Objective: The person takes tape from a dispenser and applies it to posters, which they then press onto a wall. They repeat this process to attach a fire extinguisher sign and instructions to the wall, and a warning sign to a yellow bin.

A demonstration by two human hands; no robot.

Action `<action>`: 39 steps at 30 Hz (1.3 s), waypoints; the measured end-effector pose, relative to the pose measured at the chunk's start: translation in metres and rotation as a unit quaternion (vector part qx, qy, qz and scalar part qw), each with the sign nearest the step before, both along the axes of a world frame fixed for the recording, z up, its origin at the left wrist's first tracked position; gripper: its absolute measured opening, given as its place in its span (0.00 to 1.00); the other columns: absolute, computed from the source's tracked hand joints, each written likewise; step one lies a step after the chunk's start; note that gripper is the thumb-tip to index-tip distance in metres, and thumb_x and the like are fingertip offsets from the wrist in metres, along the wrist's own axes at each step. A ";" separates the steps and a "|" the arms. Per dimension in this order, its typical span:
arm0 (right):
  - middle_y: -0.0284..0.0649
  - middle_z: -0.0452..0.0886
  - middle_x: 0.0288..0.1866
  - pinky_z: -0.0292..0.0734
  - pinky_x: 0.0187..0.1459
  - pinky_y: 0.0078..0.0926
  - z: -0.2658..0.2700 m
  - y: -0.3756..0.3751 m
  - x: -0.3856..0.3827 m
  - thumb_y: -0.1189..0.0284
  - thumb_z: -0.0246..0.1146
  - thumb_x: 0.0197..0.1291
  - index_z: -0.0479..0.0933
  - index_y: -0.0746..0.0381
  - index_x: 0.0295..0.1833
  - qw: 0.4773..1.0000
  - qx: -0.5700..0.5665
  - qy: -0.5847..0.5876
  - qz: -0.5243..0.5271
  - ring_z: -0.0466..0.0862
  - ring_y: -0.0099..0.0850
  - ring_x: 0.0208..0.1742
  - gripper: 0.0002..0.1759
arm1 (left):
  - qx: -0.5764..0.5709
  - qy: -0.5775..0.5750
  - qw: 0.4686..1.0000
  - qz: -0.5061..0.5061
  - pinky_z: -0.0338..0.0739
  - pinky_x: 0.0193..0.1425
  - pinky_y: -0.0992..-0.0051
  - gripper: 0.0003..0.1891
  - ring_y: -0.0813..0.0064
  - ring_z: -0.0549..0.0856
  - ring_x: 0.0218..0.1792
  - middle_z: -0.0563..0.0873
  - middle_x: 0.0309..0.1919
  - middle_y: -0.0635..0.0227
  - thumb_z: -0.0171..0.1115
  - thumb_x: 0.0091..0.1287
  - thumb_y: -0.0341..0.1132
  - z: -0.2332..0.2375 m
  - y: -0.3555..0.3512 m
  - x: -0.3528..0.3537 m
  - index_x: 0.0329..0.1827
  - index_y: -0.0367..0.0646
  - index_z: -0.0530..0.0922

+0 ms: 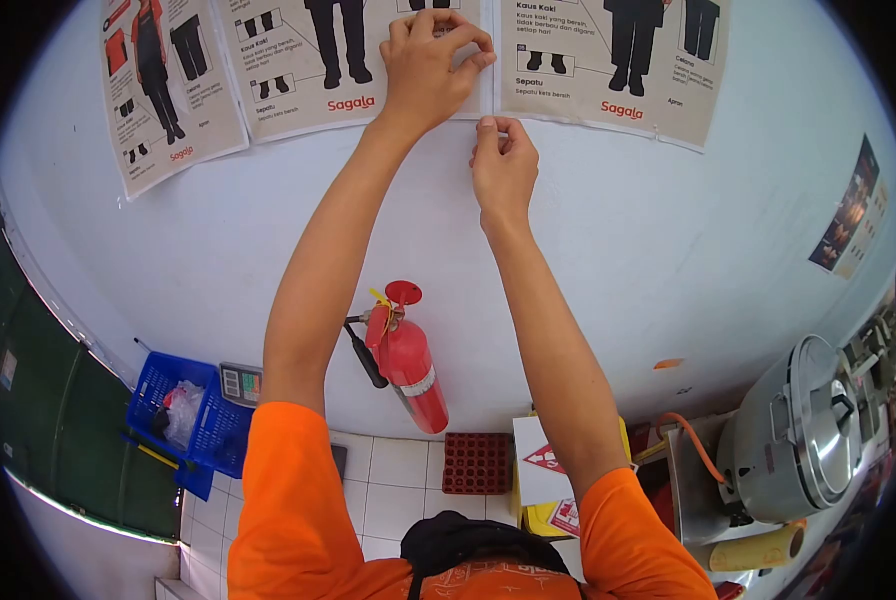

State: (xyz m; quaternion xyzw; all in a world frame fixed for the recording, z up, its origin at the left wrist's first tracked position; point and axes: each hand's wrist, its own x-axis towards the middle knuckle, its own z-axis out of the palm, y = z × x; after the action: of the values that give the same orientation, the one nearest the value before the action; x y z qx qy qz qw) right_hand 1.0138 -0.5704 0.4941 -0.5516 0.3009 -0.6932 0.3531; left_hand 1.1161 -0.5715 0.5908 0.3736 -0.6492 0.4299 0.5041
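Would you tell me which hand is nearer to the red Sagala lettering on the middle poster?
Left. The left hand is over the middle poster, up and right of the red lettering; the right hand is farther right, by the poster's lower right corner.

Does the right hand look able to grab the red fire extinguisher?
Probably: the right hand is up by the posters, but only bare wall shows between it and the fire extinguisher.

Bright, even daylight-like lighting; glare on the metal cooker (793,435), strong fisheye curvature, edges darkening to black.
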 end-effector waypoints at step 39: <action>0.38 0.72 0.11 0.65 0.14 0.36 -0.037 -0.016 -0.028 0.75 0.59 0.59 0.47 0.45 0.82 0.778 -0.246 0.482 -0.320 0.72 0.38 0.09 0.47 | -0.069 0.074 0.995 0.002 0.62 0.52 0.55 0.11 0.59 0.73 0.51 0.79 0.47 0.70 0.63 0.65 0.42 -0.008 -0.009 -0.019 0.48 0.54 0.80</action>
State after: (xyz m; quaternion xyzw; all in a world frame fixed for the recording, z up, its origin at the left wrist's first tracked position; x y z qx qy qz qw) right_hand 0.9859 -0.5860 0.4569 -0.7533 0.4105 -0.4605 -0.2280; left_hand 1.0975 -0.5808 0.5823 0.3700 -0.5781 0.4457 0.5747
